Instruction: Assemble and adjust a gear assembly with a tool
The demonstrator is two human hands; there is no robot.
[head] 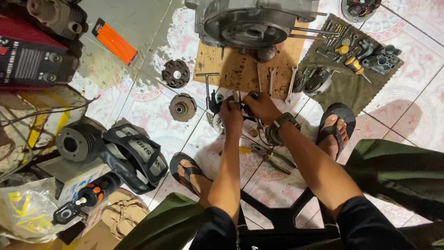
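Both hands close together over the tiled floor: the left hand (231, 112) is curled around a small metal part (237, 97), and the right hand (262, 106) is closed on the same piece beside it, just below the wooden board (240, 69). On that board lie three wrenches (272, 79) beneath one engine case (252, 21). Left of the hands sit two round clutch parts (182, 107), and one pair of pliers (270, 159) lies between the person's two sandalled feet.

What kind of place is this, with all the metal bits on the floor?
Probably a small engine repair spot on a tiled floor. An engine case sits on a board, wrenches lie beside it, and both hands work on a small metal part.
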